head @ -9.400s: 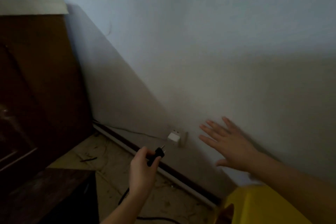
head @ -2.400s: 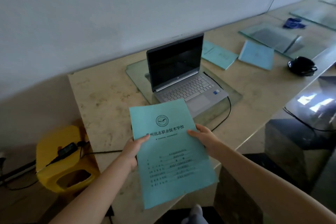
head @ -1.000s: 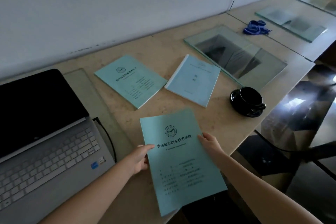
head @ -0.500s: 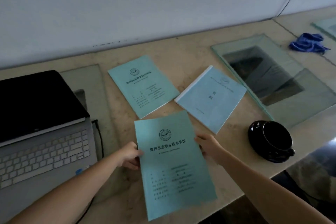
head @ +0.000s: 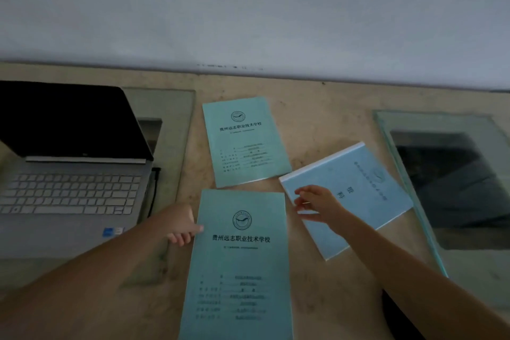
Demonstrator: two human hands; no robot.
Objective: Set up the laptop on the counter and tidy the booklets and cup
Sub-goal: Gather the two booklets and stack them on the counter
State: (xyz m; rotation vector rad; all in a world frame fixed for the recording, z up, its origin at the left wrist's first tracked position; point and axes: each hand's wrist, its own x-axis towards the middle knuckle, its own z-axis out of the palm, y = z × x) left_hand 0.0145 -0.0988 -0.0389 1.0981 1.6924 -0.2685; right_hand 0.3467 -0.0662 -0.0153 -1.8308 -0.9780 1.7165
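Observation:
A green booklet lies on the beige counter in front of me. My left hand pinches its left edge, thumb on the cover and fingers curled below. My right hand is off that booklet; its loosely spread fingers reach over the near left corner of a blue booklet that lies askew to the right. A second green booklet lies flat further back. The open silver laptop, screen dark, stands at the left. The cup is out of view.
The laptop stands on a glass pane, and a black cable runs down its right side. Another glass pane covers a dark opening at the right. A pale wall closes the back of the counter.
My right hand let go of the front green booklet and moved right onto the blue booklet's corner. The view shifted, so the black cup left the frame. My left hand stays on the booklet's edge.

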